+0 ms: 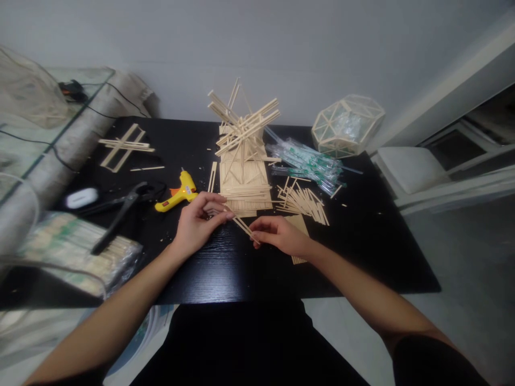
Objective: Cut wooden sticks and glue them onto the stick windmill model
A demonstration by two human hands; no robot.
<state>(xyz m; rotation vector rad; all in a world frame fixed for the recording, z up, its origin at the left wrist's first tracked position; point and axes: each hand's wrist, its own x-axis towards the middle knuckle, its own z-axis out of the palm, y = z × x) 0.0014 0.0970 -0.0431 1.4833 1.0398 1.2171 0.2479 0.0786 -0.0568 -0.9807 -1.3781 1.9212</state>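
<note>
Against a pale wall (173, 37), we view a black tabletop (225, 279) bearing a wooden model (243, 171) near its centre. Just below it, thin sticks (243, 225), seemingly two, span the gap between both hands, their long axis running from ten toward four o'clock. From these sticks we find the model at twelve o'clock, a glue gun (183, 193) at ten and a loose pile (303, 201) at two. Neither hand is nearer: the left grip (201, 221) pinches the upper end between thumb and fingertips, wrist toward eight o'clock; the right grip (278, 235) clasps the lower end, fingers curled, forearm lying along four o'clock.
</note>
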